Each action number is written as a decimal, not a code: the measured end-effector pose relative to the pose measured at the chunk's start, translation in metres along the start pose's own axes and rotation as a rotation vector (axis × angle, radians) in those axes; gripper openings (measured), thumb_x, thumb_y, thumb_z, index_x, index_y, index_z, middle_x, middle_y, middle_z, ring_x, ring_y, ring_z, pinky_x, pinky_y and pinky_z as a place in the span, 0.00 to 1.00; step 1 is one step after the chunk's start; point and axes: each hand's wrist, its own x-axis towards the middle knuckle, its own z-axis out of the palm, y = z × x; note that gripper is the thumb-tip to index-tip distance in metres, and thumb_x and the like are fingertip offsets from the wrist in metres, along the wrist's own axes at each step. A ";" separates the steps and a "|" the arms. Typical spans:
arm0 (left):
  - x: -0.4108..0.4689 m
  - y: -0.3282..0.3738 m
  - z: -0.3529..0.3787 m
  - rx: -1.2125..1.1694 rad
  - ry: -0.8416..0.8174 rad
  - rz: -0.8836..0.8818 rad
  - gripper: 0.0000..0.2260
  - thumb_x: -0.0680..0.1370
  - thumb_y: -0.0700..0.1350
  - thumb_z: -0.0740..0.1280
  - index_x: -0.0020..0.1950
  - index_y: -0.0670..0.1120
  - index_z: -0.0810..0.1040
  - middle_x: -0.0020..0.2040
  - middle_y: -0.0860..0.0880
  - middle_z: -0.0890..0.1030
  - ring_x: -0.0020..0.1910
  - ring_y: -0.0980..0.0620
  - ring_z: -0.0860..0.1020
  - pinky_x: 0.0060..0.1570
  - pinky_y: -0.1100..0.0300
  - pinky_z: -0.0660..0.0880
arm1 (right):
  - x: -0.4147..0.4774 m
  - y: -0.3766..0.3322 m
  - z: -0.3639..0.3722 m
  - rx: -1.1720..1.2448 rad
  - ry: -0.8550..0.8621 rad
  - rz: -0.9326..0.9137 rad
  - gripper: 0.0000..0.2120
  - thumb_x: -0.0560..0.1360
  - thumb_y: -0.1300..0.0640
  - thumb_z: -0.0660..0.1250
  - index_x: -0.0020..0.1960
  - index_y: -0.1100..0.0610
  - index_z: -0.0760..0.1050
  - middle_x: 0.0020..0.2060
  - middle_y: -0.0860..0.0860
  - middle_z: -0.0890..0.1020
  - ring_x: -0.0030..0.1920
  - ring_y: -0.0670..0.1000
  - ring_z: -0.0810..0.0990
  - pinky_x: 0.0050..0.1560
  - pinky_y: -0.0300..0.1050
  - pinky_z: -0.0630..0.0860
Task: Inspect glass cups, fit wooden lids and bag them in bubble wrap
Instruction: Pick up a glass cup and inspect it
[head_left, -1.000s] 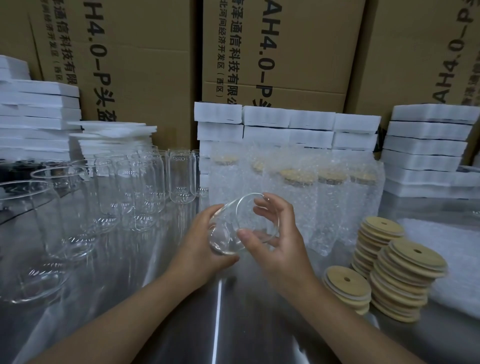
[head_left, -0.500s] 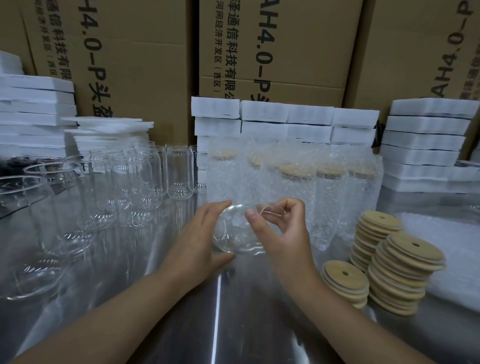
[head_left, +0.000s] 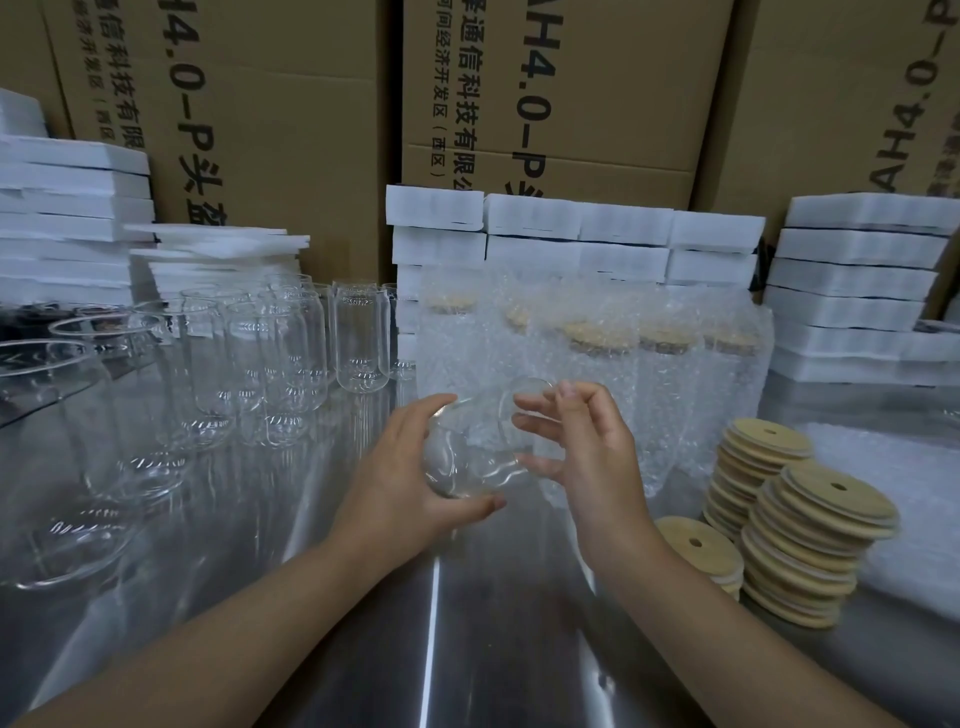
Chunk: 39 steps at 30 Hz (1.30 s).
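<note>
A clear glass cup (head_left: 475, 452) lies tilted on its side between my hands, above the steel table (head_left: 431, 623), its mouth toward the upper right. My left hand (head_left: 400, 467) grips its base end, thumb underneath. My right hand (head_left: 587, 457) holds the mouth end with curled fingertips on the rim. Stacks of round wooden lids (head_left: 810, 535) with a small hole stand to the right. More empty glass cups (head_left: 280, 358) stand at the left. Behind my hands stand lidded cups in bubble-wrap bags (head_left: 623, 358).
White foam slabs (head_left: 576, 234) are piled along the back, at the far left (head_left: 67, 218) and at the right (head_left: 857, 280). Tall cardboard boxes (head_left: 545, 93) form a wall behind them. A sheet of bubble wrap (head_left: 914, 483) lies at the right edge.
The cup has been turned in my hands, from mouth toward me to lying sideways with its base toward the left. My right fingers have shifted along the rim.
</note>
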 end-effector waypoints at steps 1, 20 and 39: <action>0.000 -0.001 0.001 -0.038 -0.008 -0.033 0.40 0.55 0.67 0.76 0.64 0.67 0.66 0.63 0.59 0.73 0.62 0.59 0.75 0.60 0.57 0.75 | -0.001 -0.001 -0.001 0.012 -0.005 0.000 0.08 0.81 0.55 0.58 0.46 0.53 0.74 0.43 0.46 0.85 0.45 0.45 0.83 0.42 0.44 0.79; 0.002 -0.010 -0.001 -0.092 -0.007 -0.111 0.43 0.57 0.58 0.81 0.69 0.61 0.68 0.65 0.57 0.72 0.63 0.58 0.74 0.62 0.54 0.75 | -0.015 0.002 0.003 -0.133 -0.212 -0.137 0.25 0.67 0.44 0.74 0.59 0.45 0.66 0.60 0.43 0.75 0.62 0.43 0.75 0.48 0.30 0.74; 0.005 0.033 -0.009 -1.171 -0.285 -0.701 0.41 0.62 0.71 0.69 0.67 0.48 0.72 0.57 0.43 0.83 0.51 0.46 0.84 0.41 0.53 0.82 | -0.015 0.012 0.000 -0.398 -0.390 -0.202 0.31 0.64 0.39 0.72 0.64 0.33 0.65 0.65 0.36 0.70 0.66 0.34 0.68 0.63 0.34 0.68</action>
